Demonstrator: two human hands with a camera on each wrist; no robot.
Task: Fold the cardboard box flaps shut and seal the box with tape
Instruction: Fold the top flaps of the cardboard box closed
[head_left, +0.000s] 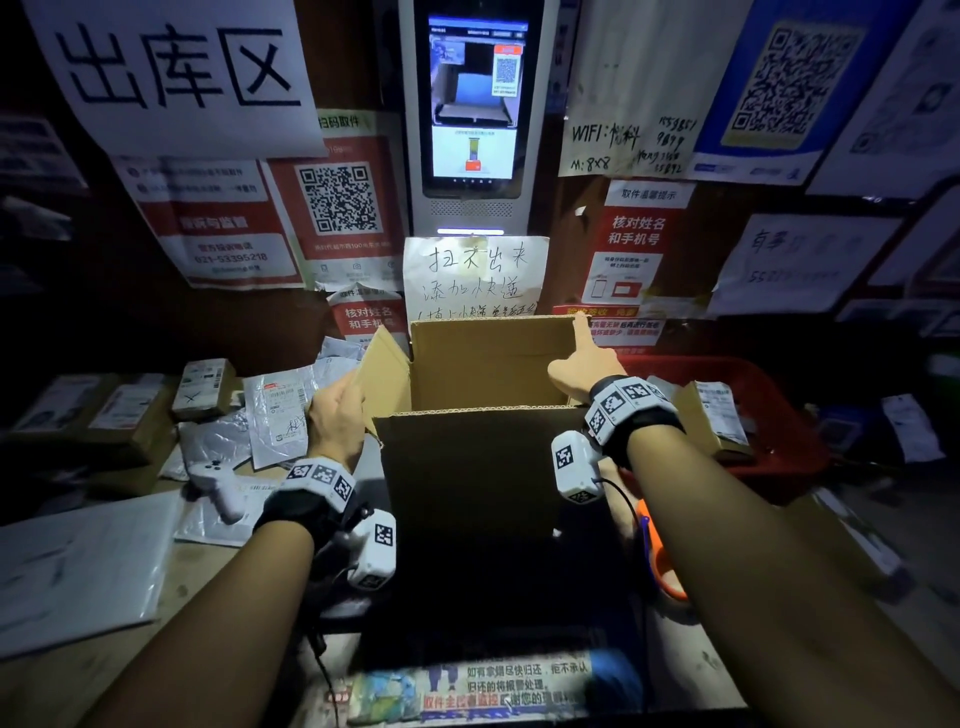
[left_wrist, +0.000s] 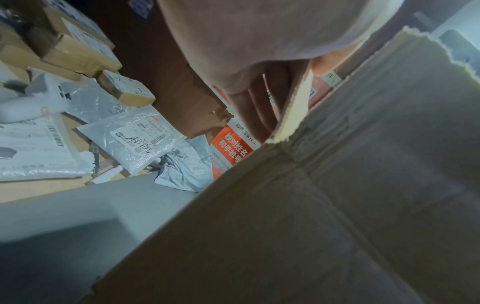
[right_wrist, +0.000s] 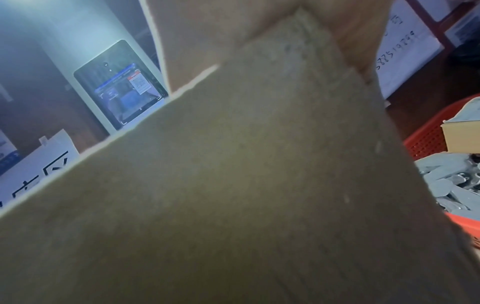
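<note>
Pinching left flap (head_left: 387, 371) of open cardboard box (head_left: 467, 467) in left hand (head_left: 337, 415) grip; clasping right flap (right_wrist: 233, 174) in right hand (head_left: 579, 366) grip, forefinger raised, at cluttered counter (head_left: 208, 582).

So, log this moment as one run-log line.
box: open, unsealed | left hand: grips left flap | right hand: holds right flap

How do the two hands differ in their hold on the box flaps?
The left hand grips the left flap, which leans outward; the right hand pinches the right flap with its index finger straight up. The left hand sits nearer; the right hand reaches the far corner. Both hold unfolded flaps of the cardboard box.
</note>
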